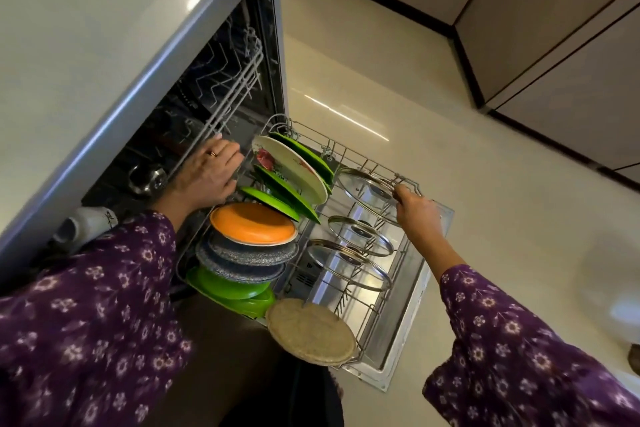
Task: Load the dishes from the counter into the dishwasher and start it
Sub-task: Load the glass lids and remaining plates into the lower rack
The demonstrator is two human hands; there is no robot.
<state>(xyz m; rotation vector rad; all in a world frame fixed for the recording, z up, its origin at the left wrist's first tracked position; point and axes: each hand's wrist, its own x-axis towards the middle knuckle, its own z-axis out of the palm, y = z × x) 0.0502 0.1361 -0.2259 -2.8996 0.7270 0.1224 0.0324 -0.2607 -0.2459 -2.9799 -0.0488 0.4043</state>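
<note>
The dishwasher's lower rack (377, 314) is pulled out over the open door (412, 291). It holds green plates (292, 196), a white flowered plate (294, 166), an orange plate (252, 224), grey speckled plates (242, 258), a green bowl (225, 284), a round beige board (311, 331) and three glass lids (349, 269). My right hand (417, 206) pinches the rim of the farthest glass lid (363, 191) by the rack's front rail. My left hand (207, 173) grips the front edge of the upper rack (225, 94), fingers curled over the wire.
The grey counter (86, 55) overhangs the dishwasher at the left. A white mug (86, 224) and a steel vessel (147, 177) sit in the upper rack. Pale floor (467, 184) stretches right of the door, bordered by brown cabinets (554, 45).
</note>
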